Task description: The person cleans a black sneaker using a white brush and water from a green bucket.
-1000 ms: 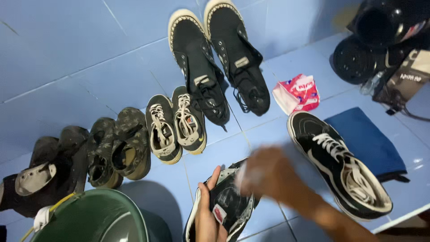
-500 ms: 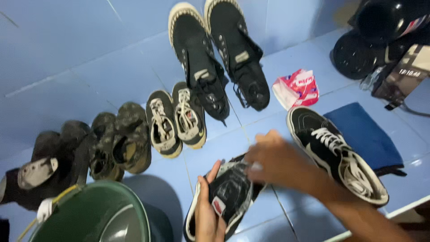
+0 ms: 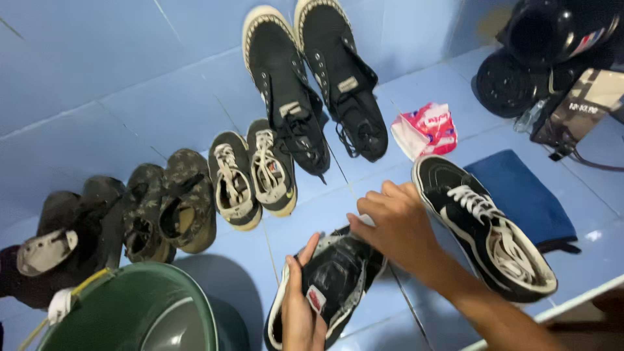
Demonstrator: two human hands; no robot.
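Blue tiled floor [image 3: 117, 71]; left hand [image 3: 300, 305] clasps black sneaker [image 3: 335, 279], right hand [image 3: 396, 224] fingers curled on its toe.

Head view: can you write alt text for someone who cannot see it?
Both hands hold a black low-top sneaker over a blue tiled floor; the left hand grips its side, the right hand its top. Its mate, high-tops, smaller shoes and a green bucket surround it.
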